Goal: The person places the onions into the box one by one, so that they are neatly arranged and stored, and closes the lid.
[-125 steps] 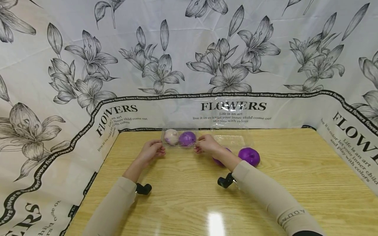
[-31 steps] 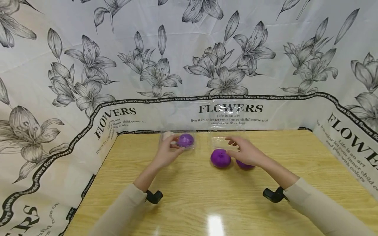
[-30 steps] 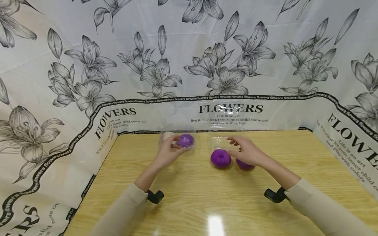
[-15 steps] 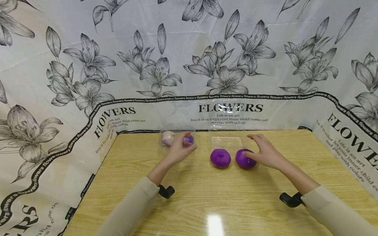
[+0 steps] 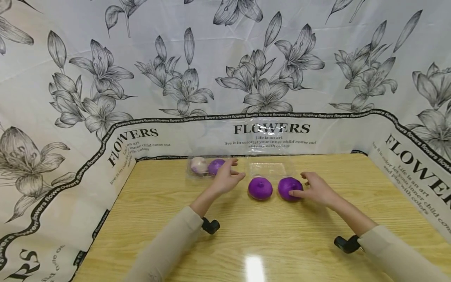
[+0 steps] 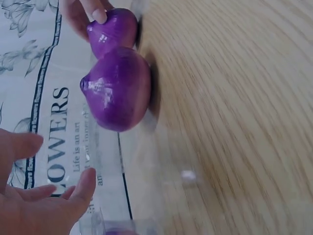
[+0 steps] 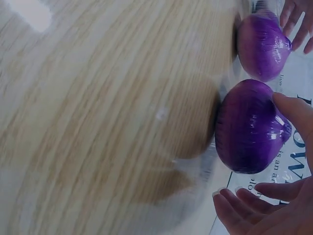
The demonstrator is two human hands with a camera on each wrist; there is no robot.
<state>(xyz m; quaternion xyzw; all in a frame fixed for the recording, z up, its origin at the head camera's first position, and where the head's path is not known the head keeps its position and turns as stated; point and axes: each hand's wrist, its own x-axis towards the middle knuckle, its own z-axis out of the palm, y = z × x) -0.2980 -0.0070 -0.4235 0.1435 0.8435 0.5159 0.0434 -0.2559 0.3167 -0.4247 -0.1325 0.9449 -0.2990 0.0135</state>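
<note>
The right purple onion (image 5: 286, 187) is seen on the desk (image 5: 275, 231), toward the far edge and right of its middle, with its tip turned up. It is touched by the thumb of the right hand (image 5: 318, 191); the other fingers are spread and only slightly bent, and a gap is shown between them and the onion in the right wrist view, so it is not gripped. The left purple onion (image 5: 260, 189) is placed just beside it, nearer the desk's left edge, and a narrow gap is left between the two. Behind both, at the far edge, a clear container (image 5: 269, 169) is set with its lid (image 5: 267, 148) raised. Toward the far left corner, in a clear box (image 5: 202, 177), a pale onion (image 5: 199, 165) and a boxed onion (image 5: 214, 167) are held side by side. The boxed onion is partly covered by the left hand (image 5: 227, 178), whose thumb and fingers are parted and loosely bent; nothing is held by it. Black mounts (image 5: 211, 226) are worn at both wrists, below beige sleeves (image 5: 172, 243). Beyond the far edge, a white cloth (image 5: 197, 135) is hung, printed with lilies and lettering
</note>
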